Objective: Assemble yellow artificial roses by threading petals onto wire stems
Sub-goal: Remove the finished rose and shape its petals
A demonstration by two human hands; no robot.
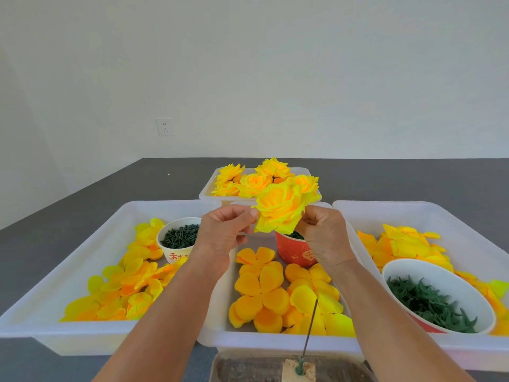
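I hold a yellow rose (279,209) up above the middle tray. My left hand (224,232) pinches an outer petal at its left edge. My right hand (325,237) grips it from the right and below, fingers curled at its base. A thin wire stem (309,330) stands upright from a small block (298,372) at the near edge, with nothing on it. Flat orange-yellow petal pieces (261,293) lie in the middle tray (275,344) beneath my hands.
A left tray (82,241) holds loose petals and a cup of dark green pieces (180,238). A right tray (454,216) holds petals and a bowl of green calyx parts (438,299). A red cup (294,250) stands behind my right hand. Finished roses (253,180) fill the far tray.
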